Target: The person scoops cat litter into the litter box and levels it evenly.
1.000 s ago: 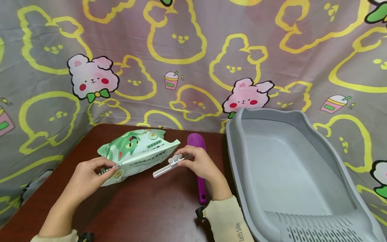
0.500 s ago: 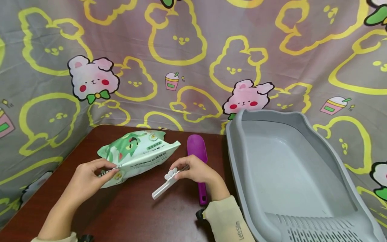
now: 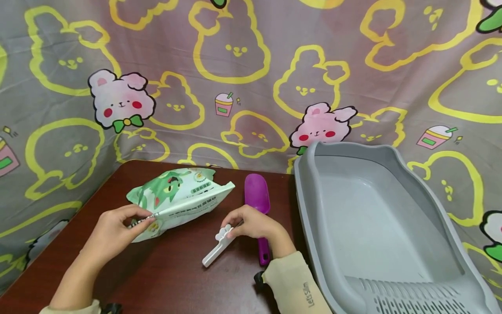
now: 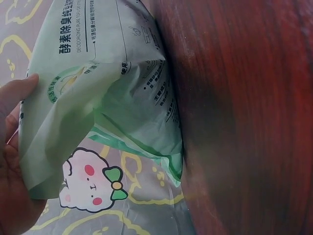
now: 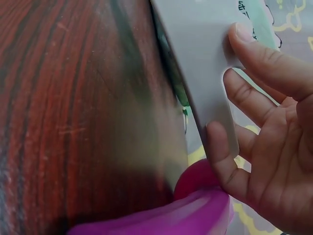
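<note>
A green and white printed bag (image 3: 182, 207) with a cat's face lies at the left of the table, its folded top edge turned toward me. My left hand (image 3: 113, 229) pinches the left end of that folded edge between thumb and fingers. In the left wrist view the bag (image 4: 102, 63) bulges with its contents, its corner hanging past the thumb. My right hand (image 3: 255, 226) grips a white bag clip (image 3: 217, 253) with a scalloped tab, low over the table and right of the bag. The right wrist view shows the clip (image 5: 195, 63) along the thumb and curled fingers.
A purple scoop (image 3: 256, 192) lies under and behind my right hand, its handle pointing toward me. At the right stands a large grey litter box (image 3: 303, 218) with a slotted front ledge. A patterned cloth (image 3: 251, 65) hangs behind the dark wooden table (image 3: 164, 279).
My right hand has lowered with the clip and drawn it away from the bag, toward me, with its free end swinging downward. My left hand keeps its pinch on the bag's edge.
</note>
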A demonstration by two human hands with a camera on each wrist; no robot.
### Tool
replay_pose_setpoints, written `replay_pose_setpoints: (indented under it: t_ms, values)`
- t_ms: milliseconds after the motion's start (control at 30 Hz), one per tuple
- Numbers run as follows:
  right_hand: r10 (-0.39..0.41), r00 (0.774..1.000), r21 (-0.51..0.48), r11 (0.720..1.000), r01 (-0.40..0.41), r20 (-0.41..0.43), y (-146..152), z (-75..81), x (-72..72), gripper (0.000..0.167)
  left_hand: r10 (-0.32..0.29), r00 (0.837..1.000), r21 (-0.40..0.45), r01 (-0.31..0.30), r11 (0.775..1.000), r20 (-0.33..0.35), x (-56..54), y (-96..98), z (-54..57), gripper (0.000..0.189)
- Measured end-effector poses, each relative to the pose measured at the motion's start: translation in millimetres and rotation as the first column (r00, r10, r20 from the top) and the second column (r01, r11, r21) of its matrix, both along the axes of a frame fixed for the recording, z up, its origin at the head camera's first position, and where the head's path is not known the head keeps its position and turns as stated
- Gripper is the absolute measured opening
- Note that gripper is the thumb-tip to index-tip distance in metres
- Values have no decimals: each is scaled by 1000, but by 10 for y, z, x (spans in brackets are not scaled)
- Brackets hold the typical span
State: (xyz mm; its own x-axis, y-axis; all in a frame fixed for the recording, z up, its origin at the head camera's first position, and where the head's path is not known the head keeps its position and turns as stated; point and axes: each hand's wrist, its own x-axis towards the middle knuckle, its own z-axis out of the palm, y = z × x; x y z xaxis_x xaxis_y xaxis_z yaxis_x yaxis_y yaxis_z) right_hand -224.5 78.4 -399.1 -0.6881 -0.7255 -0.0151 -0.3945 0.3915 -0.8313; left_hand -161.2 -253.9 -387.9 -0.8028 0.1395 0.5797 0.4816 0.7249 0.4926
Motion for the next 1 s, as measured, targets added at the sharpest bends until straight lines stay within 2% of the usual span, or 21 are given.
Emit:
replay_pose_setpoints:
  t_ms: [400,633,867,1000]
  values:
    - [-3,999,94,996,-1,33,-11,-89,3,22,13,1000,1,-13,1000,10,4,-1,-4,21]
    - [-16,999,92,996,13,30,-6,-104,11,25,5,1000,-2,-5,1000,9,10,-1,-4,22]
    - [-49,999,103,993,51,-24,-11,-79,22,27,9,1000,-30,-9,1000,17,38,-8,12,21]
    - [-78,994,61,995,82,-71,2,-13,26,28,4,1000,-40,-3,999,6,32,-20,23,22]
